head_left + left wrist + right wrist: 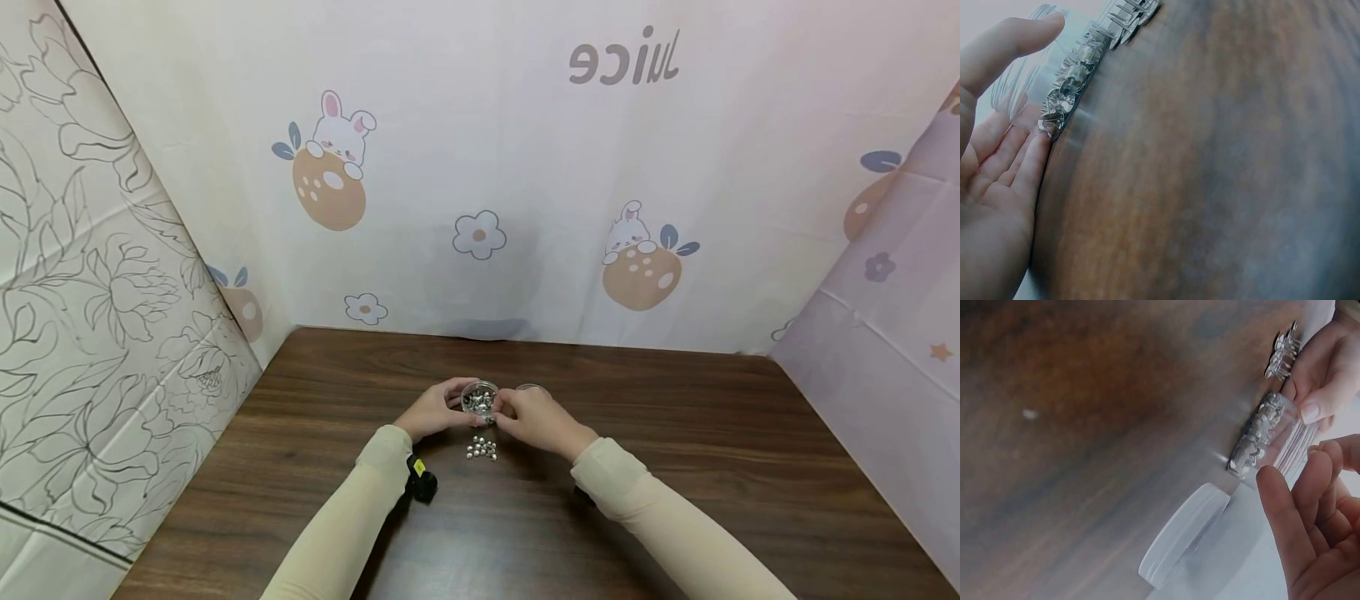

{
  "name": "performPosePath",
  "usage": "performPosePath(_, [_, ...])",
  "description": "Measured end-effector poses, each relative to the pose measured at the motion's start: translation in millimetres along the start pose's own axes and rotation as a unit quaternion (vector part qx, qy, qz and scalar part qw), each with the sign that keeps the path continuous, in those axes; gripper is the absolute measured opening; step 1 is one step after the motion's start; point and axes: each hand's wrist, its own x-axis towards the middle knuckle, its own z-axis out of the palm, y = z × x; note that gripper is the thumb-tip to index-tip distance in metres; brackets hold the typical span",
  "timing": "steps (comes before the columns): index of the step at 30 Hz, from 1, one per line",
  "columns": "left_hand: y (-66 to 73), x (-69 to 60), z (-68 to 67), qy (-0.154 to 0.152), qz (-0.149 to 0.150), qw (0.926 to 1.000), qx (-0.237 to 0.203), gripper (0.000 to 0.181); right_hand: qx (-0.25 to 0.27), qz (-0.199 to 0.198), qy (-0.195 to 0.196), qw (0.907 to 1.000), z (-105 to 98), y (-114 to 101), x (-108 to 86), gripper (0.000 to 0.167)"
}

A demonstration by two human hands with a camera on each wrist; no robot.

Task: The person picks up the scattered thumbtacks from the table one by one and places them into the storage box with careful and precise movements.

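A clear round jar [480, 398] stands on the table, partly filled with silver thumbtacks [1072, 78]. The thumb and fingers of my left hand [442, 410] hold it around its side. My right hand [542, 419] is at the jar's right side, its curled fingertips close to the threaded rim in the right wrist view. Whether anything is pinched between those fingertips is hidden. Several loose thumbtacks [482, 448] lie in a small group in front of the jar, points up in the right wrist view.
A translucent round lid [1185, 534] lies on the table beside the jar, mostly behind my right hand in the head view. The dark wooden table [675, 467] meets a printed curtain [480, 167] at its back edge.
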Motion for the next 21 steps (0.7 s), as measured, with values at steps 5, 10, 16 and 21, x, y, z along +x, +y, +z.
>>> performPosePath(5, [-0.6, -0.1, 0.7, 0.002, -0.002, 1.0, 0.003, 0.069, 0.006, -0.03, -0.037, 0.9988, 4, -1, -5.4, 0.007])
performPosePath(10, [-0.4, -0.1, 1.2, 0.001, -0.005, 1.0, 0.005, 0.07, 0.008, -0.047, -0.059, 0.9971, 9, -1, -9.8, 0.007])
performPosePath(16, [0.2, -0.4, 1.7, 0.005, -0.007, 1.0, 0.002, 0.068, 0.006, -0.053, -0.06, 0.9968, 10, -3, -11.3, 0.008])
performPosePath(21, [0.6, -0.9, 1.4, 0.006, -0.008, 1.0, -0.001, 0.069, -0.022, -0.045, -0.064, 0.9967, 13, -4, -11.2, 0.008])
